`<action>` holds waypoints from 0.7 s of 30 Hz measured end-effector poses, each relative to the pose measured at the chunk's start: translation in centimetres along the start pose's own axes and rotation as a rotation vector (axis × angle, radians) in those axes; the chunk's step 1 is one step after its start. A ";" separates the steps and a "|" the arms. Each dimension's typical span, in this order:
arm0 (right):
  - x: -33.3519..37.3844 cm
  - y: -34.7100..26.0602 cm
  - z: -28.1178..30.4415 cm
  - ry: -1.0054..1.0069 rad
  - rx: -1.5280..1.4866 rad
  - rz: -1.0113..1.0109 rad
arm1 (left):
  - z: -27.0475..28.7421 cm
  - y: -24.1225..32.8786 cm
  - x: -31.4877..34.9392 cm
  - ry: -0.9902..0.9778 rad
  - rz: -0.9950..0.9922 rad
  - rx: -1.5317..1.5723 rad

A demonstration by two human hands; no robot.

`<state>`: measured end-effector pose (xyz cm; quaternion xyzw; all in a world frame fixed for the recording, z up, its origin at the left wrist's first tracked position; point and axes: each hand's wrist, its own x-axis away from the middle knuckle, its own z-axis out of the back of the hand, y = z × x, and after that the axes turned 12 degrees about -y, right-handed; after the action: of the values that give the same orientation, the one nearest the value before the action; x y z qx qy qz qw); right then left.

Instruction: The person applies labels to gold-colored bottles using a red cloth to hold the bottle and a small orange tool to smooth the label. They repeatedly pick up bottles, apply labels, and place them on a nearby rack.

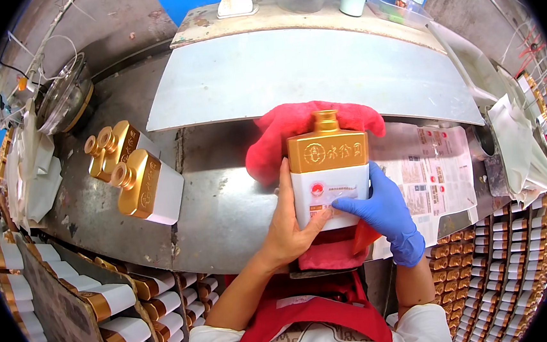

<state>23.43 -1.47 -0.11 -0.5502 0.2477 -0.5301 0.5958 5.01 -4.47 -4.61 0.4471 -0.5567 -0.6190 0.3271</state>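
A flat-sided bottle (331, 179), white below with a gold shoulder and neck, is held upright between my hands, its decorated face toward me. My bare left hand (286, 234) grips its left side, thumb on the lower front. My right hand (386, 210), in a blue glove, grips the right side, its thumb pressing the front by a small red-and-white decal. Behind the bottle lies a red cloth (271, 136); more red cloth (331, 256) shows under its base. An orange-red piece (363, 236) sticks out below my right hand, its kind unclear.
Three similar bottles (153, 187) stand on the metal table (219, 220) at left. A printed sheet (450, 170) lies at right, and a pale board (304, 72) spans the back. A metal bowl (68, 97) sits far left. Racks of bottles (116, 299) flank me.
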 end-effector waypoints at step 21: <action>0.6 0.6 0.6 0.009 0.058 0.047 | 0.2 1.3 -1.8 0.072 -0.020 -0.269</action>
<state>24.39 -1.86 -0.37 -0.5244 0.2477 -0.5253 0.6227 5.42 -3.00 -2.97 0.4267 -0.4520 -0.6750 0.3975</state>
